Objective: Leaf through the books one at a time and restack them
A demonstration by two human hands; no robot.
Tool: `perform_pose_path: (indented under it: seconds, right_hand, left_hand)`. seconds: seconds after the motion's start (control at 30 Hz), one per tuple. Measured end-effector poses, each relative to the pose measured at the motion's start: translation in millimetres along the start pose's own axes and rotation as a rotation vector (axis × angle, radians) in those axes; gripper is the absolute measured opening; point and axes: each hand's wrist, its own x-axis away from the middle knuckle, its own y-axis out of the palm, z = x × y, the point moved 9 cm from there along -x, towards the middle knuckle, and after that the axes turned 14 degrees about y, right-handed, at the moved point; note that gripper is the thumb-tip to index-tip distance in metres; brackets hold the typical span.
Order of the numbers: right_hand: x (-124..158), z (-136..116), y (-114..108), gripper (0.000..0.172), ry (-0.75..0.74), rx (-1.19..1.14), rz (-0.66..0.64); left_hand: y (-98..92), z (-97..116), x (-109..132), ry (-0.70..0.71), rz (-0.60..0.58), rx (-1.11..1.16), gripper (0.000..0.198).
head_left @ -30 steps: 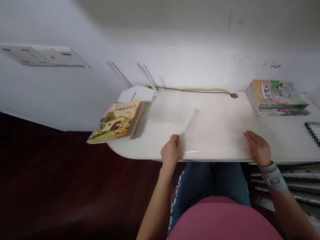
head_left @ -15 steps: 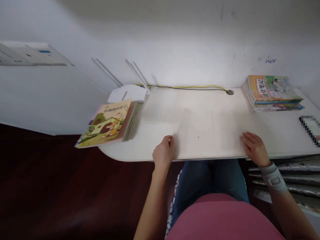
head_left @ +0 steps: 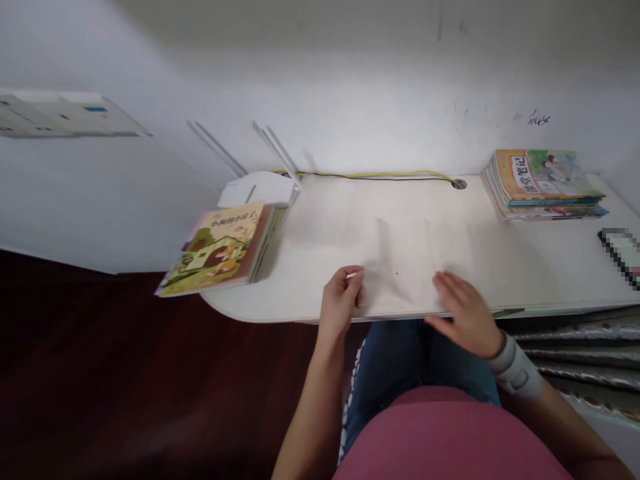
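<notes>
Faintly visible, creased clear plastic film (head_left: 395, 267), pinched by left hand (head_left: 341, 300)

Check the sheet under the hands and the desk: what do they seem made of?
The sheet looks like thin clear plastic film: glossy, creases catching light. The desk seems smooth white laminate with a soft sheen; its core is hidden.

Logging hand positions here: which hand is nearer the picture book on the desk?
Left. The left hand is at the desk's front edge, right of the picture book, apart from it; the right hand is farther right, past the left hand.
</notes>
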Motion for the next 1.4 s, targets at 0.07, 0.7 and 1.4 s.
perform_pose_path:
  seconds: [0.07,0.7,1.4]
  right_hand:
    - [-8.3,-24.9,15.5,0.057,0.011,-0.017,-0.066]
    - [-21.6,54.1,10.1,0.028,0.795,-1.659,0.316]
    - [38.8,149.2,-14.2,0.037,0.420,0.336,0.125]
  left_hand:
    - [17.9,21.4,4.0,0.035,-0.039,0.251,0.029]
    - [104.8,62.9,40.7,0.865,-0.033,-0.616,0.066]
    - [66.7,24.0,48.0,0.673,-0.432,-0.951,0.061]
